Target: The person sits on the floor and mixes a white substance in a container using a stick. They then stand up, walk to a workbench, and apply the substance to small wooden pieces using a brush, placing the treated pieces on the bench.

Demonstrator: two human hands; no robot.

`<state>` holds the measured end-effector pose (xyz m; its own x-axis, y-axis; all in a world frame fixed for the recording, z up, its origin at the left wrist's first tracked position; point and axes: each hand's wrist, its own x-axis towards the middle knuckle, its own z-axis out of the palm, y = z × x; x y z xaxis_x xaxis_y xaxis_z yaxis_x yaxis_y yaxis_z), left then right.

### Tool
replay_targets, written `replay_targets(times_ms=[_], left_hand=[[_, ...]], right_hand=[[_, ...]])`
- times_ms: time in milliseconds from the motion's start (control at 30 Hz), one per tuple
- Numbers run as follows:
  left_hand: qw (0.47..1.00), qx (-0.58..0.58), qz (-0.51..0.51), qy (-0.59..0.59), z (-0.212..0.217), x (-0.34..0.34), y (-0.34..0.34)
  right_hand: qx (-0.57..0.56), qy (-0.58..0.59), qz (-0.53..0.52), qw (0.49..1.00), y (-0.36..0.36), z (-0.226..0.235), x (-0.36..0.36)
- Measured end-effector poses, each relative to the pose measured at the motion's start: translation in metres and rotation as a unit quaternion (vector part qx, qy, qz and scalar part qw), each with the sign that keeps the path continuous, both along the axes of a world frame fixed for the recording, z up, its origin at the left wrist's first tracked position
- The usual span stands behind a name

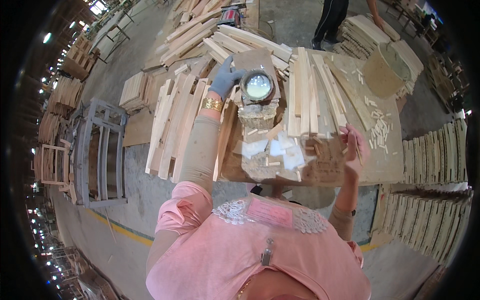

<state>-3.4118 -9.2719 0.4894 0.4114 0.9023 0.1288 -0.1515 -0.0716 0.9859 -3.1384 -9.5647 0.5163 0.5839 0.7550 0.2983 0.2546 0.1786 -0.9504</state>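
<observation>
My left hand point(225, 80), in a grey-blue glove, reaches to the far side of the workbench with its fingers spread. Its thumb side is beside a round pot point(258, 85) of pale, shiny liquid, which stands on a crusted block point(257, 117). My bare right hand point(355, 145) is raised at the right part of the bench, fingers curled round a thin wooden stick point(360, 156). White sheets point(287, 150) and several small wooden dowels point(270, 162) lie in front of the pot. Long wooden strips point(305, 95) lie between the pot and my right hand.
More wooden pieces point(172, 130) lie left of my forearm. A heap of dowels point(381, 132) and a bucket point(385, 70) are at the right. Stacked slats point(435, 155) stand beyond the bench, and a grey frame point(102, 150) stands left. Another person's legs point(330, 20) show at the back.
</observation>
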Motion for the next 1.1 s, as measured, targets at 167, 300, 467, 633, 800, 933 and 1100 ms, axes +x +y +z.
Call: replay_targets(times_ms=[167, 300, 467, 633, 800, 933, 1100], left_hand=[[1.000, 0.002, -0.020, -0.009, -0.009, -0.007, 0.019], [0.998, -0.009, -0.059, 0.019, 0.021, 0.002, 0.020], [0.984, 0.051, -0.142, 0.100, 0.016, 0.010, 0.034], [0.984, 0.041, -0.119, 0.123, 0.018, 0.011, 0.025], [0.993, 0.025, -0.106, 0.052, 0.017, 0.015, 0.023], [0.989, 0.060, -0.096, 0.095, 0.036, 0.004, 0.030], [0.992, 0.076, -0.086, 0.055, 0.047, 0.006, 0.030]], right_hand=[[0.030, -0.021, -0.012, 0.999, 0.010, -0.009, -0.003], [0.028, -0.077, -0.018, 0.996, 0.000, -0.005, 0.000], [-0.029, -0.056, -0.049, 0.997, -0.018, -0.002, 0.000], [-0.029, -0.036, -0.066, 0.997, -0.020, -0.008, -0.006], [0.015, -0.022, -0.043, 0.999, -0.009, -0.009, -0.017], [-0.003, -0.077, -0.051, 0.996, -0.009, -0.005, -0.019], [-0.045, -0.081, -0.071, 0.993, -0.015, -0.008, -0.019]])
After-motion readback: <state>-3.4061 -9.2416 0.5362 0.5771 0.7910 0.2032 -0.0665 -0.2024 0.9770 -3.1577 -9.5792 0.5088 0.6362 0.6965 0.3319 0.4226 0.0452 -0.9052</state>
